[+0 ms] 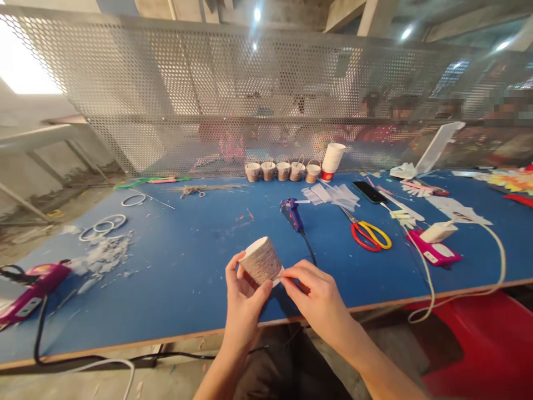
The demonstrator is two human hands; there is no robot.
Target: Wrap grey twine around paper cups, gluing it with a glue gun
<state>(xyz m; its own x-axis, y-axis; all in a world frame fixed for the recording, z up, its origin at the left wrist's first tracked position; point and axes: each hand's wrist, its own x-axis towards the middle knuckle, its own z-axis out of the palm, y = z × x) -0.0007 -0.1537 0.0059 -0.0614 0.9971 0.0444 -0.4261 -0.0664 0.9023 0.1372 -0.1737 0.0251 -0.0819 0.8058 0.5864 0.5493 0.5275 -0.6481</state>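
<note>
A paper cup wrapped in brownish twine (pixel 261 261) is tilted above the front part of the blue table, its white end toward the upper left. My left hand (pixel 245 300) grips it between thumb and fingers from the left and below. At the cup's lower right rim, my right hand (pixel 312 286) pinches something too small to make out, perhaps the twine's end. A blue glue gun (pixel 292 215) lies just beyond my hands, its cord running toward me. Scissors with red and yellow handles (pixel 368 234) lie to the right.
Several small twine-covered buckets (pixel 283 171) and stacked paper cups (pixel 333 158) line the back by a mesh panel (pixel 216 89). White strips (pixel 331 194), a phone (pixel 369 192) and a pink power strip (pixel 435 248) are right; rings (pixel 104 226) and another power strip (pixel 31 289) left.
</note>
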